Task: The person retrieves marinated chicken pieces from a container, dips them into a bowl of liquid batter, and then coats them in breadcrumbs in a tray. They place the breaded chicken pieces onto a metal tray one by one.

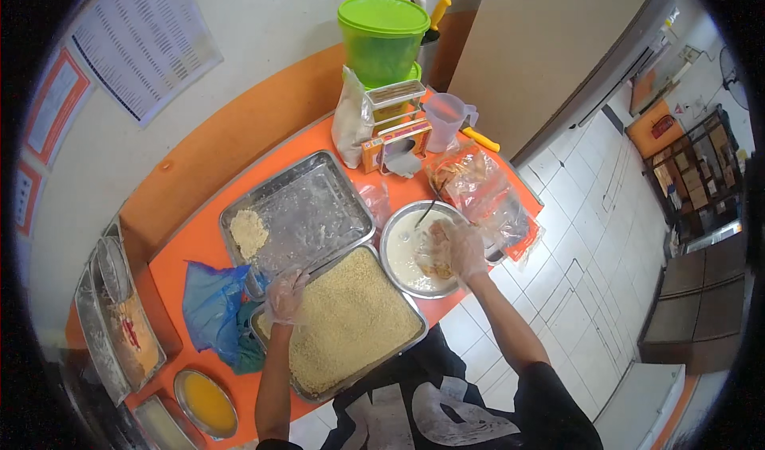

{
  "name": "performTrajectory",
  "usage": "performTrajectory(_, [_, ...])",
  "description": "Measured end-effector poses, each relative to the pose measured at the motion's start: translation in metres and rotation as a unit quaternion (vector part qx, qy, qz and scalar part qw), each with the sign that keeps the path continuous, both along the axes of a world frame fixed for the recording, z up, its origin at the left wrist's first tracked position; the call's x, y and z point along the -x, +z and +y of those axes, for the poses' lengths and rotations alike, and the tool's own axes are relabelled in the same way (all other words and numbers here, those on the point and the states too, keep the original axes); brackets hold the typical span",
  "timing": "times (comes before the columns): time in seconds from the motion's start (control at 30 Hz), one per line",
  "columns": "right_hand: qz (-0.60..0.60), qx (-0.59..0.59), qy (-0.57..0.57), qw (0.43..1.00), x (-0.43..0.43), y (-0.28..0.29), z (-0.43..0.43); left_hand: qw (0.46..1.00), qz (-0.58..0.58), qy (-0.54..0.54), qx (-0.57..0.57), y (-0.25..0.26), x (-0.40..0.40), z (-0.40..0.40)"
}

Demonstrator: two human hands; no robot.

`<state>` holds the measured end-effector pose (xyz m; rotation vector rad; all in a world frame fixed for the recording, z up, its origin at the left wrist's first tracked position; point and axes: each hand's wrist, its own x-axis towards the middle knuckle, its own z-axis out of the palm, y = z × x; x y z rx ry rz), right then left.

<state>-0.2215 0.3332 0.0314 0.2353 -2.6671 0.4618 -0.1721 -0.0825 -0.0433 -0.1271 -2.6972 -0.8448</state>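
Note:
My right hand (468, 251), in a clear plastic glove, is over a metal bowl (385, 259) of white batter. Its fingers are at a piece of raw meat (439, 244) that is partly in the batter. A thin dark handle leans on the bowl's rim. My left hand (285, 294), also gloved, is at the upper left corner of a metal tray of breadcrumbs (355, 324); whether it holds anything does not show. Behind it, a floury metal tray (299, 211) holds one crumb-coated piece (248, 234) at its left side.
Blue plastic bag (212, 306) lies left of the crumb tray, near a bowl of orange-yellow liquid (209, 403). Clear bags with food (472, 178), a plastic jug (443, 121), a yellow-handled knife (481, 140) and a green-lidded tub (383, 38) stand or lie towards the back.

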Motion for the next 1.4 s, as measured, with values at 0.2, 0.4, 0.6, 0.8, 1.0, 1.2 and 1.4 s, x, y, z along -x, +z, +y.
performTrajectory(0.2, [-0.194,-0.178,0.170,0.950,0.043,-0.050,0.028,0.998,0.043,0.012,-0.034,0.037,-0.023,0.023])
performTrajectory(0.4, [-0.291,0.027,0.093,0.952,0.057,0.011,0.022,0.981,0.000,0.084,-0.175,0.053,-0.099,0.040])
performTrajectory(0.6, [-0.327,0.207,0.029,0.922,0.043,0.040,0.040,0.921,-0.225,0.169,-0.270,0.082,-0.139,0.052])
performTrajectory(0.8, [-0.233,0.243,0.072,0.939,0.032,0.100,-0.004,0.920,-0.198,0.206,-0.267,0.055,-0.154,0.044])
performTrajectory(1.0, [-0.228,0.056,0.117,0.965,-0.008,0.002,-0.049,0.923,-0.236,0.169,-0.254,0.082,-0.136,0.047])
performTrajectory(1.2, [-0.129,-0.055,0.200,0.970,-0.043,-0.030,-0.066,0.913,-0.180,0.151,-0.334,0.062,-0.149,0.043])
performTrajectory(1.4, [-0.263,-0.057,0.159,0.950,-0.034,-0.004,-0.073,0.611,-0.152,0.219,-0.745,0.014,-0.158,0.041])
